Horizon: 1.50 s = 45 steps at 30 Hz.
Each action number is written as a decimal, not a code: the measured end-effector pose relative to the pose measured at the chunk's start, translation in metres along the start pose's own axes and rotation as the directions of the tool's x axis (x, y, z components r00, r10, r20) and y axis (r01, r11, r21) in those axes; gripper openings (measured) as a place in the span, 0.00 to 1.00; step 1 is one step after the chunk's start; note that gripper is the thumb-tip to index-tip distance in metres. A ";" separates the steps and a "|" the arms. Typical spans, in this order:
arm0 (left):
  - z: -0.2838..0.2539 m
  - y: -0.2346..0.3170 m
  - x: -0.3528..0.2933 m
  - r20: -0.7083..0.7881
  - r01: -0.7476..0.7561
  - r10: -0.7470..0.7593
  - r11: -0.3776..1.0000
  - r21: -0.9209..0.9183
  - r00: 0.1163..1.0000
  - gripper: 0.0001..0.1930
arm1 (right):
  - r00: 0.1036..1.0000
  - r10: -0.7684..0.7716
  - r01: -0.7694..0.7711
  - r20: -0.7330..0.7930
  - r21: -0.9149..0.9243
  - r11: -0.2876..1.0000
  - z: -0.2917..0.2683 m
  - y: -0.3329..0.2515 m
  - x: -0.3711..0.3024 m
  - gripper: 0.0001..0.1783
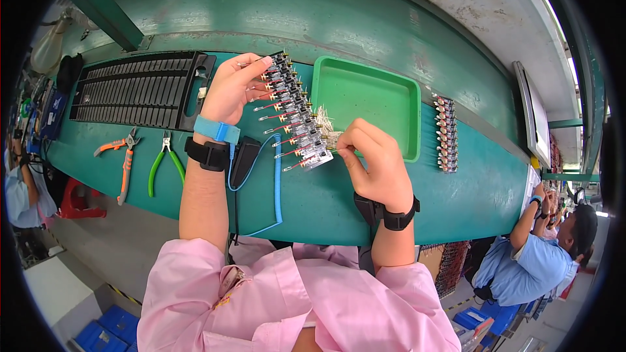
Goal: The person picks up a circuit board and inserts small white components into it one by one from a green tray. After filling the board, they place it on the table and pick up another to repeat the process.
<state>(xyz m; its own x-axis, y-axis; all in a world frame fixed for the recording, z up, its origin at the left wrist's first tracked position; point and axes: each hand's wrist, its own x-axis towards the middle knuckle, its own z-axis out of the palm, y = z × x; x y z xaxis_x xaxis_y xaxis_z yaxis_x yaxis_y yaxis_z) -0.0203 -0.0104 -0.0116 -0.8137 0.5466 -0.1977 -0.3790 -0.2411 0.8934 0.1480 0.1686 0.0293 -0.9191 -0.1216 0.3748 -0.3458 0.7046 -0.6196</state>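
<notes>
Held tilted over the green bench mat is a long panel of small circuit boards [295, 116] with red wires and clear-tipped parts sticking out to its left. My left hand [233, 90] grips its far end between thumb and fingers. Close to the panel's near end, my right hand [376, 166] is closed in a pinch; what its fingertips hold, if anything, is too small to make out. A heap of thin, pale, stick-like pieces [328, 133] lies just beyond those fingertips, between the panel and the green tray [418, 101]. The panel partly hides this heap.
At left stand a black slotted rack [137, 91], orange-handled pliers [126, 169] and green-handled cutters [167, 164]. A blue coiled cord [278, 182] runs from my left wristband. Another board panel [447, 133] lies right of the tray. Co-workers sit at both sides, including a person in blue [521, 267].
</notes>
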 end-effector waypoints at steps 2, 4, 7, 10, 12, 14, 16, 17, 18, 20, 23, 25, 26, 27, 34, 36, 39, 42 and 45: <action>0.000 0.000 0.000 0.004 0.002 -0.002 1.000 0.008 1.000 0.06 | 1.000 -0.013 0.013 0.000 -0.027 1.000 0.001 -0.002 0.001 0.08; 0.001 0.001 -0.001 0.001 0.002 -0.002 1.000 0.012 1.000 0.07 | 1.000 -0.019 0.019 0.000 -0.041 0.999 0.002 -0.002 0.002 0.08; 0.002 0.001 -0.001 -0.005 0.001 -0.001 1.000 0.020 1.000 0.07 | 1.000 -0.027 0.027 -0.005 -0.072 0.997 0.003 -0.002 0.001 0.08; 0.002 0.001 0.000 -0.007 0.001 -0.001 1.000 0.019 1.000 0.07 | 1.000 -0.010 0.010 -0.002 -0.067 0.998 0.003 0.000 0.001 0.08; 0.001 0.001 -0.001 -0.007 0.006 -0.006 1.000 0.017 1.000 0.07 | 1.000 -0.001 0.001 0.000 -0.064 0.998 0.003 0.002 0.001 0.08; 0.001 0.002 -0.001 -0.004 0.017 -0.017 1.000 0.013 1.000 0.07 | 1.000 0.004 -0.005 -0.012 -0.047 0.999 0.004 0.003 0.001 0.07; 0.001 0.001 -0.001 0.002 0.018 -0.018 1.000 0.006 1.000 0.07 | 1.000 0.008 -0.008 -0.018 -0.038 0.999 0.004 0.004 0.001 0.07; 0.001 0.001 -0.001 0.008 0.020 -0.020 1.000 -0.002 1.000 0.07 | 1.000 0.008 -0.009 -0.016 -0.033 0.999 0.004 0.003 0.001 0.07; 0.001 0.001 -0.001 0.014 0.023 -0.023 1.000 -0.009 1.000 0.07 | 1.000 0.009 -0.009 -0.014 -0.028 1.000 0.005 0.003 0.001 0.07; 0.003 0.001 -0.001 0.012 0.021 -0.021 1.000 -0.005 1.000 0.07 | 1.000 0.011 -0.011 -0.012 -0.023 1.000 0.006 0.003 0.002 0.07; 0.004 0.001 -0.002 0.007 0.017 -0.017 1.000 0.002 1.000 0.07 | 1.000 0.018 -0.018 0.001 -0.010 1.000 0.006 0.002 0.002 0.06; 0.003 0.000 -0.001 0.035 0.017 -0.017 1.000 0.007 0.999 0.07 | 1.000 0.013 -0.013 -0.001 0.003 1.000 0.006 0.001 0.002 0.06; 0.003 0.000 -0.001 0.049 0.017 -0.018 1.000 0.009 0.999 0.07 | 1.000 0.009 -0.009 -0.001 0.015 1.000 0.006 0.001 0.002 0.06; 0.003 0.000 -0.002 0.049 0.017 -0.018 1.000 0.009 0.999 0.07 | 1.000 0.004 -0.004 -0.002 0.027 1.000 0.006 0.000 0.002 0.06; 0.006 -0.002 -0.002 0.024 0.035 -0.035 0.999 0.013 0.999 0.07 | 1.000 -0.014 0.014 0.007 0.018 1.000 0.004 -0.002 0.001 0.06; 0.007 -0.002 -0.002 0.019 0.040 -0.041 0.999 0.023 0.999 0.07 | 1.000 -0.014 0.014 0.010 0.012 1.000 0.002 -0.002 0.001 0.06; 0.006 0.000 -0.002 0.008 0.043 -0.043 0.998 0.035 0.999 0.07 | 0.999 -0.039 0.038 0.018 0.047 0.998 0.004 -0.003 0.003 0.05; 0.004 0.001 -0.002 0.042 0.063 -0.065 0.996 0.057 0.997 0.06 | 0.998 -0.052 0.050 0.028 0.071 0.996 0.005 -0.006 0.005 0.05; 0.006 -0.001 -0.001 0.054 0.081 -0.084 0.995 0.050 0.995 0.06 | 0.997 -0.069 0.065 0.039 0.104 0.992 0.005 -0.005 0.003 0.06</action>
<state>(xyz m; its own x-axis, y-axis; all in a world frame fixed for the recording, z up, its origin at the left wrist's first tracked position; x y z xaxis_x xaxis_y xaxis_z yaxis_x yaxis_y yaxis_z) -0.0166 -0.0056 -0.0101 -0.7540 0.6076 -0.2497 -0.4213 -0.1555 0.8935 0.1460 0.1609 0.0303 -0.8998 -0.1974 0.3892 -0.4223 0.6186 -0.6625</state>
